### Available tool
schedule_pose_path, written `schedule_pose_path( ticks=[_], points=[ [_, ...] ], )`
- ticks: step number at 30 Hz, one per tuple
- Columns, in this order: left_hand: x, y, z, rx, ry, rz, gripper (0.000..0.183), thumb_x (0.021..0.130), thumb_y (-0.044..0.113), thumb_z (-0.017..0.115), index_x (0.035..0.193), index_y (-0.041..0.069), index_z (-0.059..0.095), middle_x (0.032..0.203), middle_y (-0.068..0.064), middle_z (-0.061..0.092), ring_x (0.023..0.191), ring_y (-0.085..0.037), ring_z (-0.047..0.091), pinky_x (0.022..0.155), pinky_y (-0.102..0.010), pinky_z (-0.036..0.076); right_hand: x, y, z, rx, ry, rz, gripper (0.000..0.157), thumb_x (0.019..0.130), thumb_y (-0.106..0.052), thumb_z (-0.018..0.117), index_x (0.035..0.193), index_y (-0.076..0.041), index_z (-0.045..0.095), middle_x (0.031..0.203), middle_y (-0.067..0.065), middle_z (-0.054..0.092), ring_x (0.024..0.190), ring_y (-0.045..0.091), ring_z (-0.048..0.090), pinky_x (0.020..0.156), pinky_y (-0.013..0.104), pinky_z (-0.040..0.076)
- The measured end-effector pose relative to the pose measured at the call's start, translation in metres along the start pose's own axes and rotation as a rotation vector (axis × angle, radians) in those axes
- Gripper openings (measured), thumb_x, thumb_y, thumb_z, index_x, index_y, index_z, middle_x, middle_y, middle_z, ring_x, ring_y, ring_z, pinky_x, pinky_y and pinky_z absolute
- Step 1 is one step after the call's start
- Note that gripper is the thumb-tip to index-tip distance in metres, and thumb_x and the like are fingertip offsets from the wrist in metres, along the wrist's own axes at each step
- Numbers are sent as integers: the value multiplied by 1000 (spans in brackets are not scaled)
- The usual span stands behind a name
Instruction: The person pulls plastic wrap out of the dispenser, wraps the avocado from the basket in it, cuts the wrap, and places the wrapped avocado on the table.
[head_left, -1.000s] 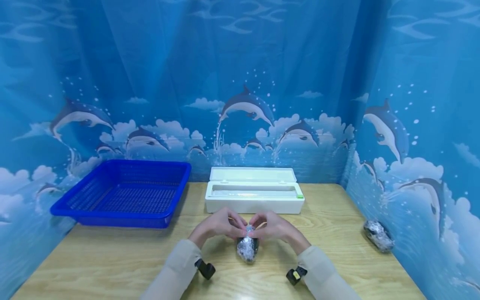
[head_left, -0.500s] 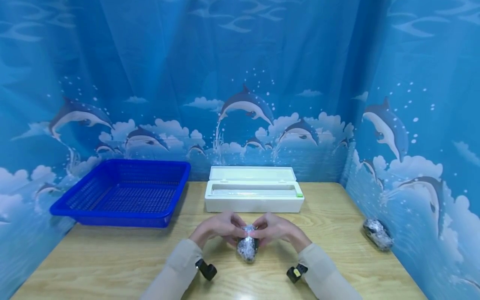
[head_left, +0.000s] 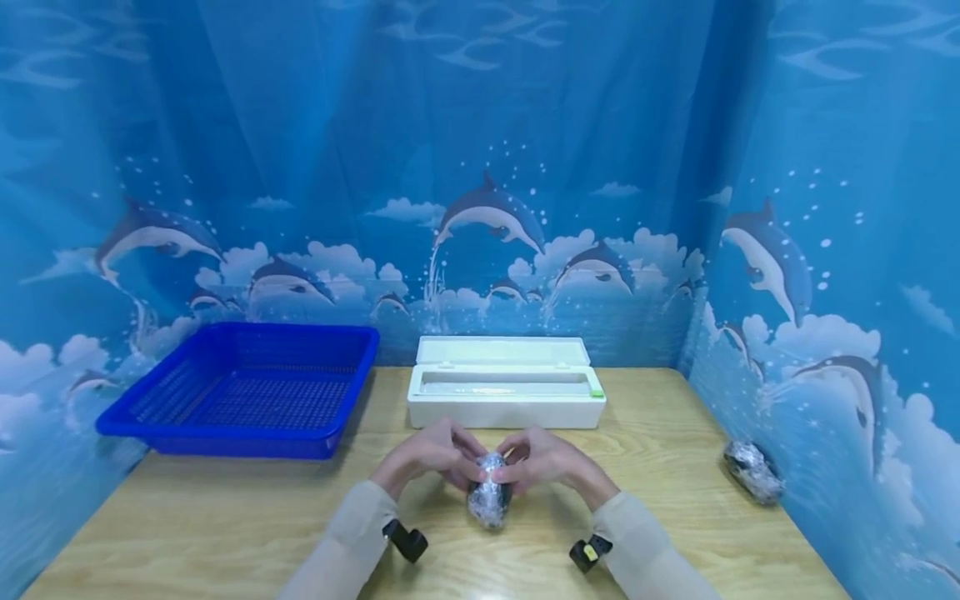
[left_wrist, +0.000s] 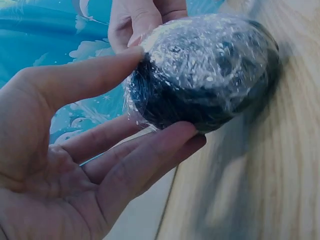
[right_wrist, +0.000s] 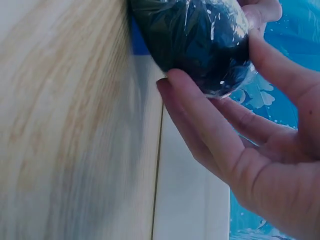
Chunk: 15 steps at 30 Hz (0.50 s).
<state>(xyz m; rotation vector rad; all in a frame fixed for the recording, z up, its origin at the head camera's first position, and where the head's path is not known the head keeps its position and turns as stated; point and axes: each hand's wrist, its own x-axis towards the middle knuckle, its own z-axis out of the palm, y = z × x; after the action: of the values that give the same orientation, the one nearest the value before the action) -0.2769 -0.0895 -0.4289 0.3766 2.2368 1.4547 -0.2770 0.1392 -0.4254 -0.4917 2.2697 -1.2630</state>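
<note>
A dark rounded object (head_left: pixel 489 500), wrapped in crinkled clear plastic film, is held between both hands over the table's middle. My left hand (head_left: pixel 442 454) grips its left side; in the left wrist view the thumb lies on top and the fingers (left_wrist: pixel 150 155) reach underneath. The right hand (head_left: pixel 543 458) holds it from the other side, its thumb on the film and its fingers (right_wrist: pixel 205 120) against the dark underside in the right wrist view. The two thumbs almost meet over the shiny wrapped top (left_wrist: pixel 210 50). What lies inside the film shows only as dark and smooth.
Just beyond the hands stands a long white box (head_left: pixel 506 412) with its lid raised, like a cling film dispenser. A blue plastic basket (head_left: pixel 217 443) sits at the back left. Another film-wrapped dark object (head_left: pixel 753 472) rests at the right edge, near the dolphin-print curtain (head_left: pixel 787 375).
The fingertips were gathered at the wrapped object's far end; now the thumbs are slightly apart on its top, with more of that end showing. Box, basket and second wrapped object stay put.
</note>
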Motion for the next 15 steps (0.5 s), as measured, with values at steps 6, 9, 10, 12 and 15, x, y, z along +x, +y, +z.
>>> schedule_pose_path(
  ticks=[6, 9, 10, 12, 15],
  points=[
    [-1, 4, -2, 23, 14, 124, 40, 75, 5, 88, 112, 1, 75, 107, -15, 78, 91, -23, 75, 74, -35, 65, -3, -2, -2, 41, -45, -24, 48, 90, -26, 81, 129, -2, 66, 110, 12, 72, 91, 23, 72, 80, 42, 65],
    [0, 6, -3, 66, 19, 188, 41, 78, 6, 87, 116, 2, 73, 113, -16, 76, 101, -27, 75, 82, -36, 65, -5, -4, -7, -22, -1, -76, 52, 87, -26, 84, 130, -3, 67, 113, 11, 73, 96, 21, 71, 82, 40, 64],
    [1, 6, -3, 80, 25, 198, 41, 79, 8, 87, 117, 3, 72, 116, -16, 75, 104, -27, 74, 86, -36, 64, -6, -5, -9, -52, 23, -100, 54, 85, -25, 85, 130, -3, 67, 114, 11, 73, 98, 21, 70, 84, 40, 63],
    [2, 7, -3, 82, 41, 195, 39, 85, 15, 84, 121, 5, 71, 119, -15, 74, 108, -28, 72, 90, -38, 63, -7, -8, -13, -111, 73, -153, 57, 82, -23, 87, 131, -3, 67, 118, 11, 74, 103, 22, 70, 89, 42, 62],
    [3, 8, -4, 11, 63, 143, 39, 96, 25, 73, 128, 4, 66, 121, -17, 71, 107, -30, 71, 91, -43, 63, -7, -10, -17, -171, 138, -214, 62, 77, -22, 91, 132, -7, 66, 125, 11, 71, 111, 24, 67, 96, 42, 59]
  ],
)
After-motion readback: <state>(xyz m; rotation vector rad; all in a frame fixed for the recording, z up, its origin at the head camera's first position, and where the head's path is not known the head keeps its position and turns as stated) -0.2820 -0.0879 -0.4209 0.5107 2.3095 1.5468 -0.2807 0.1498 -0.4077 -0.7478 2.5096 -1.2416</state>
